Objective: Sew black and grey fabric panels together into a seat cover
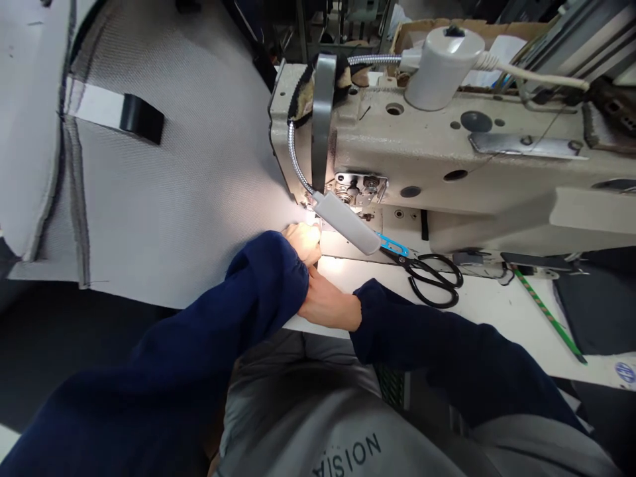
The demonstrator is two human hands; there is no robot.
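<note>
A large sheet of grey mesh fabric (163,179) with a black strap patch (142,118) spreads over the left of the table up to the sewing machine (447,152). My left hand (303,240) sits under the machine's lamp (348,222) by the needle area, fingers curled against the fabric edge. My right hand (328,303) lies just behind it, mostly covered by the left blue sleeve, so its fingers are hidden.
Black-handled scissors (432,278) and a blue thread snip (395,245) lie on the white table (497,318) right of the needle. A green striped stick (546,315) and dark cloth (596,305) are further right. A cardboard box (437,30) stands behind the machine.
</note>
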